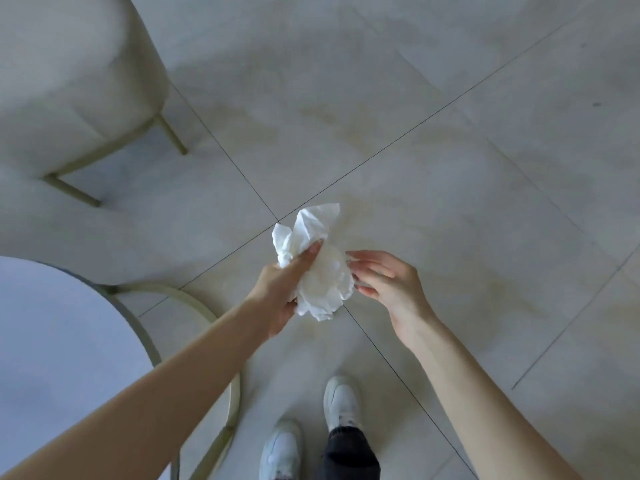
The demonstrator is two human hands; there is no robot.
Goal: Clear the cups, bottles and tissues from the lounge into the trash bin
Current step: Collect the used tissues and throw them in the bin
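Gripping tissues (320, 275), left hand (282, 289) partly hidden.

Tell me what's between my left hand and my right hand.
In the head view, a crumpled white tissue lies between them: the left hand grips it, and the open right hand sits at its other side.

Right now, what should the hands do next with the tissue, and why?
Probably press the right hand onto the tissue and squash it tighter. The left hand grips it, but loose corners stick out, and nothing to drop it in shows here, so it likely has to be carried.
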